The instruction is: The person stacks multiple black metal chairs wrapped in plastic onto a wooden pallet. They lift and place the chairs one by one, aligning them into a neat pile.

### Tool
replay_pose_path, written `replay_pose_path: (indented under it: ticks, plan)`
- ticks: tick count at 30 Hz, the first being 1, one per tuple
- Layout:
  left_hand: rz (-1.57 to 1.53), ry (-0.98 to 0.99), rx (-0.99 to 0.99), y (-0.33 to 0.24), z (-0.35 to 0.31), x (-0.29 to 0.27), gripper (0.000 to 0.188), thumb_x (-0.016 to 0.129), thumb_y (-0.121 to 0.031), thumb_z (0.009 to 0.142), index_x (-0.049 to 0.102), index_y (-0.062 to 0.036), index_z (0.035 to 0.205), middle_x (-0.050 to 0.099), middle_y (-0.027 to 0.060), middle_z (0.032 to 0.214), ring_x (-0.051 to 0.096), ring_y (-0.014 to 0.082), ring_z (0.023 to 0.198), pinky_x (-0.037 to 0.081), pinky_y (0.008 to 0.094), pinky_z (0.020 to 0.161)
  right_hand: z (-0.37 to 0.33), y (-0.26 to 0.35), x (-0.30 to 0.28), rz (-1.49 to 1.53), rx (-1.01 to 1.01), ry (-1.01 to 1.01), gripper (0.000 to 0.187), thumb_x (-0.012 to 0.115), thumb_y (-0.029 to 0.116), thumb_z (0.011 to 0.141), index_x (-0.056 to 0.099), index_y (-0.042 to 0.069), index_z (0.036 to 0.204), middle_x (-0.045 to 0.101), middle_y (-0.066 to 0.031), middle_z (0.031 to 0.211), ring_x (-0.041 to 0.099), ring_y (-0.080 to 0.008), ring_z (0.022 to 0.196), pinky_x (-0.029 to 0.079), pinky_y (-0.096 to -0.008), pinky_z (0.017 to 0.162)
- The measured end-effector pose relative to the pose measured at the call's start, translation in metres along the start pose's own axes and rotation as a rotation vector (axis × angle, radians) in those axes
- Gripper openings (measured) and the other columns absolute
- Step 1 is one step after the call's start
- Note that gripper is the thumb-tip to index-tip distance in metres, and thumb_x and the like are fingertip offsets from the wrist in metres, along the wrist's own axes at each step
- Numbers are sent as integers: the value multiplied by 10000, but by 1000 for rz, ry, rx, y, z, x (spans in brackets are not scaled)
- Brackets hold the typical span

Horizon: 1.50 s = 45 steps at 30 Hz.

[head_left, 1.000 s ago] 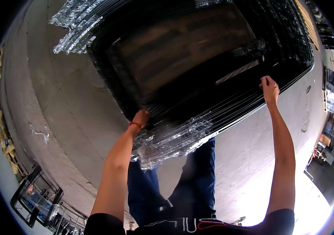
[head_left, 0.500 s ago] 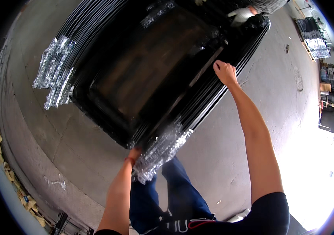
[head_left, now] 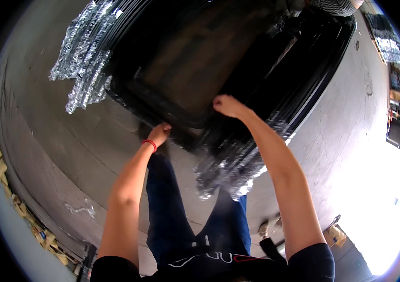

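Black bundle [head_left: 298, 89], its long strips packed side by side, spreads ahead of you across the upper middle of the view, its near end reaching in front of your legs [head_left: 174, 207] above a grey concrete floor [head_left: 87, 141]. Taken whole, it looks heavy and awkward for you to shift; each strip, by its straight run and gloss, is probably stiff along its length, thin enough to flex, and slick under bare fingers. A brown, slatted-looking panel [head_left: 195, 61] fills the middle, dull beside the shiny black, bordered by a dark, round-cornered rim [head_left: 195, 124]. That firm rim looks your surest hold, one hand well apart from the other. Crinkled silvery film sheathes the strip ends, in one ragged fan at left [head_left: 85, 61] and another at the near end [head_left: 228, 169]; soft and easily torn, it would likely make a poor grip. At the top right, a co-worker's grey patterned sleeve [head_left: 333, 6] crosses the far corner. Your right hand [head_left: 228, 105], fingers curled in, is over the panel's near right side; your left hand [head_left: 160, 134], wearing a smooth red wristband [head_left: 149, 144], is beside the near left corner. Whether either grips anything, you cannot tell from this angle.
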<state>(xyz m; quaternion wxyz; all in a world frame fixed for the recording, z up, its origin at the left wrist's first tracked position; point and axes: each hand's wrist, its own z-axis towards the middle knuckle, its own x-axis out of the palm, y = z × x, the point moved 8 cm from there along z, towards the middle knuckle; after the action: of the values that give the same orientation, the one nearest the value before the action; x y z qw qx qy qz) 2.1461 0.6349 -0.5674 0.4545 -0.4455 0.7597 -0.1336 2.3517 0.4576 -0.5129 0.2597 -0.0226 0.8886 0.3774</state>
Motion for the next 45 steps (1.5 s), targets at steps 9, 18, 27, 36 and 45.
replay_pose_path:
  ticks: [9,18,27,36,45]
  plan:
    - [-88,156,34,93,-32,-91,177,491,-113,783,569,-26,916,601,139,913,568,280,865,451,337,750,29,37,173,382,232,-188,171,517,180,687,609,39,719,608,-162,742,597,-261,700,452,-341,633]
    - [311,343,114,73,64,-94,230,520,-167,755,568,-78,962,560,148,994,517,305,955,424,363,808,17,21,194,341,520,-293,304,540,173,721,552,39,993,562,-161,961,530,-315,912,427,-357,796]
    - [682,506,268,86,149,-25,462,625,-247,687,483,-98,1101,352,109,1256,296,275,1195,281,455,954,56,-85,230,-42,511,-476,453,505,185,731,433,22,1147,399,-181,1200,365,-326,1135,338,-410,924]
    - [857,369,602,99,205,-14,641,672,-201,651,345,-80,1188,367,139,1239,311,304,1186,237,427,988,100,-112,205,150,673,-312,564,471,303,809,277,63,1282,248,-142,1341,217,-298,1248,191,-382,1024]
    - [998,521,568,100,217,-1,666,659,-368,664,365,-56,1174,448,119,1096,432,287,1024,277,456,947,113,-120,226,117,634,-221,580,505,383,783,323,100,1254,306,-114,1309,283,-285,1214,172,-520,982]
